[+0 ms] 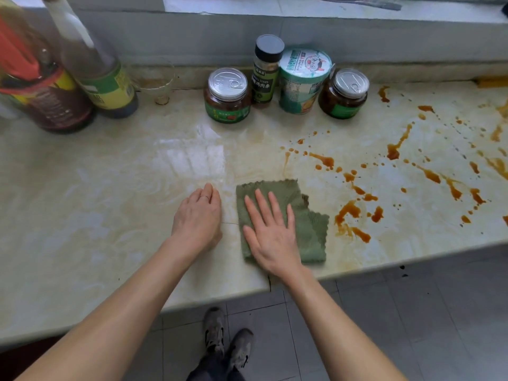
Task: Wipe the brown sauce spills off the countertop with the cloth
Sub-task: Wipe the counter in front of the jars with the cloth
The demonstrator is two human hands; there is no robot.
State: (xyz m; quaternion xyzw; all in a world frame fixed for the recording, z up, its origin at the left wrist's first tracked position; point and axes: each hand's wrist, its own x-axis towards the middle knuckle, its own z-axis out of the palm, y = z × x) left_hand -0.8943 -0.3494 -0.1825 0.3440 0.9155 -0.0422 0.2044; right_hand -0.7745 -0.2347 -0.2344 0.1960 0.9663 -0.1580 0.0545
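Cloth, green and folded, lies near the front edge of the countertop, its longer side running front to back. The right hand presses flat on it, fingers straight and slightly spread, pointing toward the wall. The left hand rests on bare stone just left of the cloth, fingers loosely bent, holding nothing.

The sauce spills lie to the right of the fingers. The nearest blotch sits just beside the cloth's right edge, and streaks and drops scatter on rightward and back. The right hand is nearer, so a sweep to the right looks due, with nothing between.

Further back stand two jars, a spice bottle and a tub. Fine drops reach near them, so wiping there could knock them. Two big bottles stand far left, well apart from the mess.
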